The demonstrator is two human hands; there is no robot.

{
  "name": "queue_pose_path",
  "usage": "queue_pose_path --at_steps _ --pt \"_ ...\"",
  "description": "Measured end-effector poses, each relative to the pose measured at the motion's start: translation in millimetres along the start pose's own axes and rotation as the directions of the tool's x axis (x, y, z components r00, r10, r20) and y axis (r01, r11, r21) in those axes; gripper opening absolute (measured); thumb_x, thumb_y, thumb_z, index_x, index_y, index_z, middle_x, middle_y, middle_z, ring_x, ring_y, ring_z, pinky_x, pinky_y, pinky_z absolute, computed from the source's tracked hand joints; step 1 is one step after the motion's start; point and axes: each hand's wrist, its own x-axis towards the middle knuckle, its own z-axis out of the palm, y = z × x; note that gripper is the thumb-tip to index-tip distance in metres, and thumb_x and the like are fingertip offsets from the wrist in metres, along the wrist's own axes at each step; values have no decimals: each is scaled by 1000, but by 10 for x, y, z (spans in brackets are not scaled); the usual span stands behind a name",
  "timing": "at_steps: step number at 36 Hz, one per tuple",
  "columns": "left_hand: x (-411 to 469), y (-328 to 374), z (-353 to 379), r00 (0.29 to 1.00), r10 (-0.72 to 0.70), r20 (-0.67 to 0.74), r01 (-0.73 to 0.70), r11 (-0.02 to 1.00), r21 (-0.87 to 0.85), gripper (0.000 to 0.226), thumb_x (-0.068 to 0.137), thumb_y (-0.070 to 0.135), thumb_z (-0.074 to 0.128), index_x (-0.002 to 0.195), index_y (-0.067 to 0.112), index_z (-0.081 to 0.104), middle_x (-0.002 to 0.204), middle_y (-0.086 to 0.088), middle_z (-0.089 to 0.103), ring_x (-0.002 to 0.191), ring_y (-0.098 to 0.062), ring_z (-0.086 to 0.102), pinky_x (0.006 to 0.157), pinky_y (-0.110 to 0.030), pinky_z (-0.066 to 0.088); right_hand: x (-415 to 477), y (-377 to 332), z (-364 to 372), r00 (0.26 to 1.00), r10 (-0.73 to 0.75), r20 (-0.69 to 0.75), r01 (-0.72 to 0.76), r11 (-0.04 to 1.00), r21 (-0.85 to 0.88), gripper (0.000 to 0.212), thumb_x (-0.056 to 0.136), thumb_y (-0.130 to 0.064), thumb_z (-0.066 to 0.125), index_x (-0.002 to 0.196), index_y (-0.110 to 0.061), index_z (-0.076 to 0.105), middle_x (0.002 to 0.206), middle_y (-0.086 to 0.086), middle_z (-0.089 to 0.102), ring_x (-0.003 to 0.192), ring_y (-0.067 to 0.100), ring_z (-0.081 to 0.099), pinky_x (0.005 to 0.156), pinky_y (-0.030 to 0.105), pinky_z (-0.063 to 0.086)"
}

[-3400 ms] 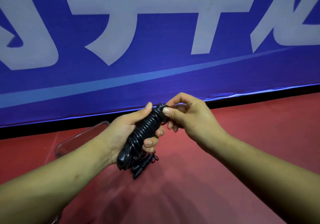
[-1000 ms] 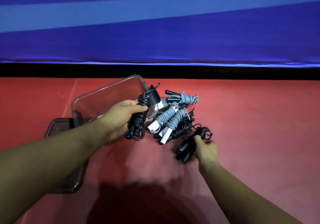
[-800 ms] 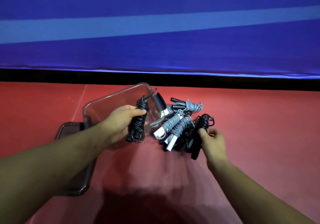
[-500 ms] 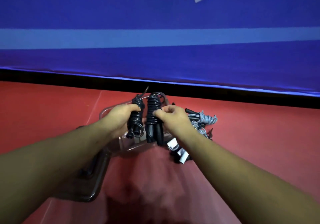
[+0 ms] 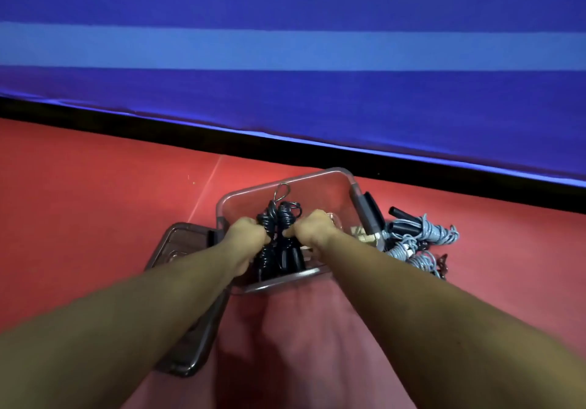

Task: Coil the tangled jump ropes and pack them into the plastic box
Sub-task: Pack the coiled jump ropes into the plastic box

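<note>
A clear plastic box (image 5: 320,183) sits on the red floor near the blue banner. Both my hands are inside it. My left hand (image 5: 247,234) is closed around one coiled black jump rope (image 5: 265,218). Right beside it, my right hand (image 5: 312,228) grips a second coiled black jump rope (image 5: 287,215). The two bundles stand side by side, touching, with their lower ends near the box's front wall. A pile of coiled grey and black jump ropes (image 5: 418,240) lies on the floor to the right of the box.
The box's dark tinted lid (image 5: 180,250) lies flat on the floor at the left, partly under my left forearm. A blue banner (image 5: 285,60) with a black base strip stands just behind the box. Red floor stretches to the left and right.
My right hand picked a black coiled rope from the pile and brought it beside the one in my left hand. Both hands then lowered the two bundles into the box.
</note>
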Motion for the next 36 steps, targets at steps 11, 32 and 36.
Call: queue_pose_path --at_steps 11,32,36 --pt "99 -203 -2 994 22 -108 31 887 462 30 89 2 60 117 -6 55 106 -21 67 94 -34 68 82 -41 56 97 320 157 990 -29 140 60 974 -219 10 87 -14 71 82 -8 64 72 4 59 66 19 56 63 27 46" --pt "-1075 420 1230 574 583 575 -819 402 410 13 86 7 53 94 14 59 90 4 56 75 -6 51 73 -26 41 -682 1187 -1759 893 14 -449 75 981 179 16 84 -13 56 68 -9 57 63 10 53 61 20 49 57 31 39" --pt "-1220 487 1601 677 456 577 -715 221 664 19 91 12 51 110 7 53 109 -13 61 99 -32 62 74 -35 45 -694 1559 -1688 899 325 -295 -198 900 389 20 88 -20 65 76 -8 53 68 10 54 55 22 52 50 23 40"
